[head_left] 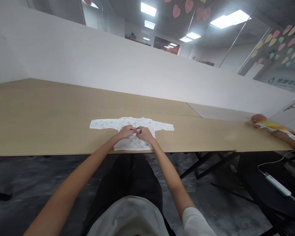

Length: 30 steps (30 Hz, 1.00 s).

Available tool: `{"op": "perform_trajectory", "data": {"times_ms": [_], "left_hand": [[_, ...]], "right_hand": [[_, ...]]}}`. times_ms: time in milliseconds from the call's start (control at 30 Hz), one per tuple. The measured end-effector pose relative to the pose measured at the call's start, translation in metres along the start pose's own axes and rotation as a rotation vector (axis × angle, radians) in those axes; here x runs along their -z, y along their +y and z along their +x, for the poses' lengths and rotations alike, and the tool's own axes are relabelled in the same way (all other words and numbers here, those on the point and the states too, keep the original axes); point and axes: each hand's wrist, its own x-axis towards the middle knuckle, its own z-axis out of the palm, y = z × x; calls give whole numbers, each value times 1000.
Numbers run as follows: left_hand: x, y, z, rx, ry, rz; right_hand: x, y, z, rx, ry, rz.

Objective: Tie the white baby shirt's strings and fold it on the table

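We have our left hand (128,131) and right hand (144,133) pinched nearly closed on the patterned shirt (130,143), flat by the near edge of the bench (51,124), where an uneven tug could skew it or drag it over.

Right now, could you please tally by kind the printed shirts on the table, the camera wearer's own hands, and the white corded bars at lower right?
Printed shirt: 1
Left hand and right hand: 2
White corded bar: 1
Total: 4
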Motion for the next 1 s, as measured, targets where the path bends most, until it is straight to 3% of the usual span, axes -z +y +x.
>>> {"op": "perform_trajectory", "data": {"times_ms": [200, 400, 567, 900, 1000], "left_hand": [[-5, 15, -5, -21, -37, 82], [-8, 12, -5, 78, -100, -94], [-5, 11, 0, 141, -132, -156], [-3, 15, -2, 186, -80, -219], [-2, 17, -5, 213, -82, -246]], "right_hand": [[6, 6, 0, -109, -18, 191], [7, 12, -4, -188, 18, 329], [5, 10, -6, -197, -1, 351], [5, 12, -8, -182, -2, 477], [1, 14, -8, -167, 42, 423]]}}
